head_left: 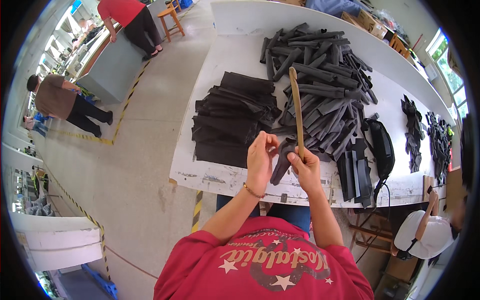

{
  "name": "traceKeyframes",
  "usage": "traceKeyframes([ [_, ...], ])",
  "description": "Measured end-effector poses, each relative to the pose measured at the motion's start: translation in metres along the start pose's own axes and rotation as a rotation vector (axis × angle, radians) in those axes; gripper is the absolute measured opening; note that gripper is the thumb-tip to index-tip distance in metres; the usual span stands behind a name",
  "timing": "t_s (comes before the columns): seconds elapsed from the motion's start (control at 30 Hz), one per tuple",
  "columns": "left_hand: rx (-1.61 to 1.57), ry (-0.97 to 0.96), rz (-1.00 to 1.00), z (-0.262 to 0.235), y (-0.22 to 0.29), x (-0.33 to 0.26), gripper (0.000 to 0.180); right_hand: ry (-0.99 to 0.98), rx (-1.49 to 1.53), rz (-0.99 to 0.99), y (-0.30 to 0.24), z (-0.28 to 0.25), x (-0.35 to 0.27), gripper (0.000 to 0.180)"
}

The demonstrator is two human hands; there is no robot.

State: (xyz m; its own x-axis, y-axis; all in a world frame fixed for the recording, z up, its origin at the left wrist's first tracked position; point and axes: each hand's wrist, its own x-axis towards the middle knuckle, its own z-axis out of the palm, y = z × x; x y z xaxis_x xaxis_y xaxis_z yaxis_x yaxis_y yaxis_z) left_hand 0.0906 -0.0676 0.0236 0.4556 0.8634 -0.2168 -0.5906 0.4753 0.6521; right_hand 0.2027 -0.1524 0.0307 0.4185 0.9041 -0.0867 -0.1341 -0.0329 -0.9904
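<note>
My right hand (307,170) grips a long, slim wooden stick (297,107) with a notched tip, which points away from me. A dark grey fabric piece (283,162) is bunched at the stick's lower end, against my right fingers. Close beside that piece on the left is my left hand (261,157), its fingers loosely bent and nothing plainly between them. Beyond my left hand lies a stack of flat black fabric pieces (230,120). Rolled dark grey fabric tubes (320,75) form a big heap beyond my right hand.
Right of the heap, a black pouch with a strap (384,150) lies on the white table (220,55), near flat dark strips (354,175). Farther right are black bundles (412,130). A raised board edges the table's far side. A person in white (425,235) sits at the right.
</note>
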Motion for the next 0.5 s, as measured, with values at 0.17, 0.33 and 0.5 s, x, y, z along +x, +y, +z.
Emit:
traceKeyframes([
  [0.17, 0.662, -0.188, 0.347, -0.030, -0.016, -0.015, 0.005, 0.178, -0.331, -0.344, -0.033, -0.024, 0.045, 0.014],
  [0.33, 1.429, -0.147, 0.848, -0.095, -0.005, -0.017, 0.014, 0.763, -0.716, -0.749, -0.137, -0.058, 0.124, 0.024],
  [0.5, 1.641, -0.167, 0.872, -0.124, 0.035, 0.015, 0.016, 0.192, -0.481, -0.381, -0.052, -0.064, 0.085, 0.015],
])
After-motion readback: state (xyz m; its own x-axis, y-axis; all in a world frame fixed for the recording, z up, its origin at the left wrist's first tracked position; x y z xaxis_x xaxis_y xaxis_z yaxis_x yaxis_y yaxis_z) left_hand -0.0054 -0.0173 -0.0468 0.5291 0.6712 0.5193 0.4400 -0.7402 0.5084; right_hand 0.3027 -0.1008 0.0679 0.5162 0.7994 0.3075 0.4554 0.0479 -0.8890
